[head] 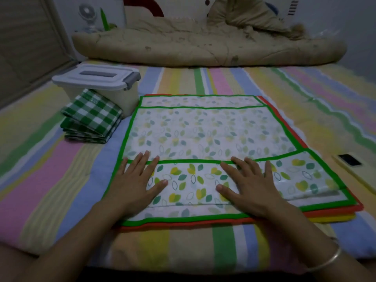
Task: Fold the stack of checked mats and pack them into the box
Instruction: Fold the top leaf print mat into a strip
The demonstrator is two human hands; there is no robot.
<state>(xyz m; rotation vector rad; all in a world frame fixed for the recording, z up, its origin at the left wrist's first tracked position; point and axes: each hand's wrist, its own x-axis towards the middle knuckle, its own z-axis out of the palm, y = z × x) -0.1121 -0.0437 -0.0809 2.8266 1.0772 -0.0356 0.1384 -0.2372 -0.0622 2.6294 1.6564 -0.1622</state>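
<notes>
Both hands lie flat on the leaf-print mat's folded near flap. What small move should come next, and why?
Probably grip the near fold and turn it forward again: the left hand and right hand only press the flap flat, most of the leaf-print mat lies spread, and folded checked mats wait by the closed box.

A beige quilt [203, 47] and phone [356, 169] lie on the striped sheet [203, 80].

Checked mats [91, 117] against box [114, 92] front
</notes>
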